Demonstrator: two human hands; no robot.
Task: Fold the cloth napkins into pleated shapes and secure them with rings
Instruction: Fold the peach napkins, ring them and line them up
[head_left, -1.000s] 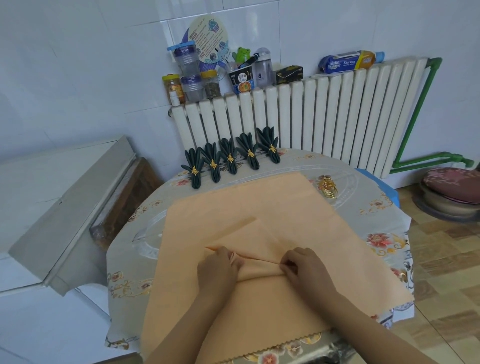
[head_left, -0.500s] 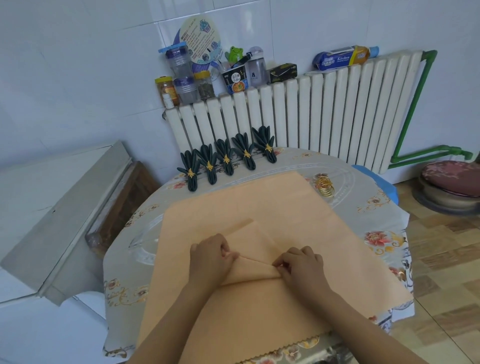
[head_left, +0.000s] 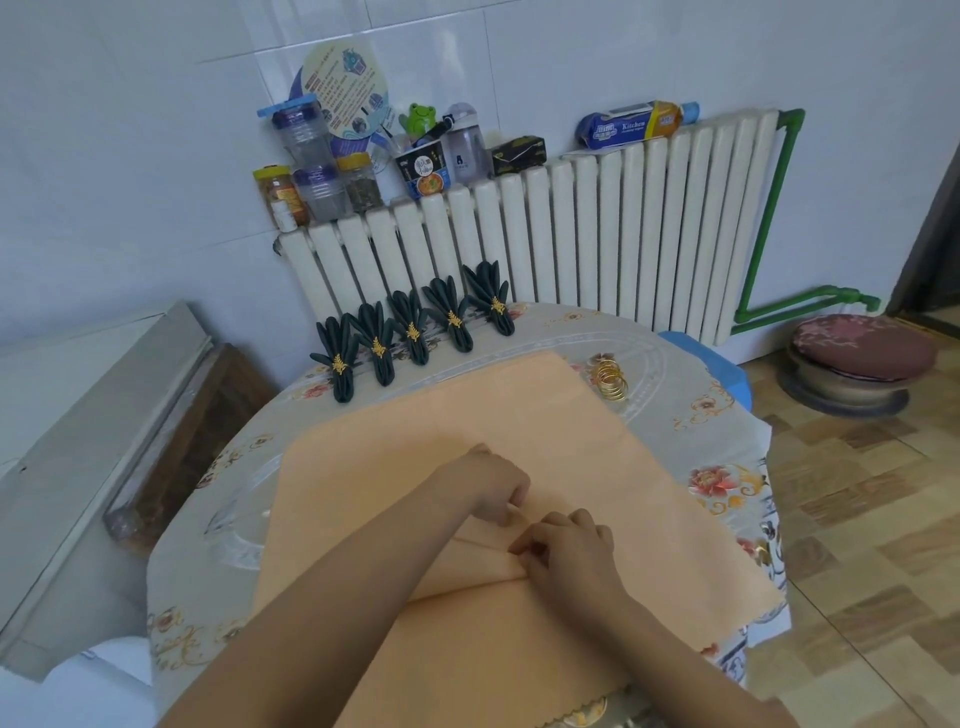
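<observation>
A large orange cloth napkin (head_left: 519, 415) lies spread over the round table, with a narrow pleat gathered across its middle. My left hand (head_left: 488, 480) pinches the pleat at its far end with curled fingers. My right hand (head_left: 566, 556) pinches the same fold just nearer to me, the two hands almost touching. Several dark green pleated napkins (head_left: 415, 327), each bound with a gold ring, stand in a row at the table's far edge. A pile of loose gold rings (head_left: 612, 382) lies beyond the orange cloth at the right.
The table (head_left: 691, 395) carries a floral cover. A white radiator (head_left: 597, 234) behind it holds jars, a cup and a blue packet. A grey cabinet (head_left: 88, 441) stands at the left, a cushioned stool (head_left: 862, 358) on the tiled floor at the right.
Both hands have shifted right and come closer together along the pleat, the left hand now farther from me. The triangular flap seen earlier is now hidden under the hands.
</observation>
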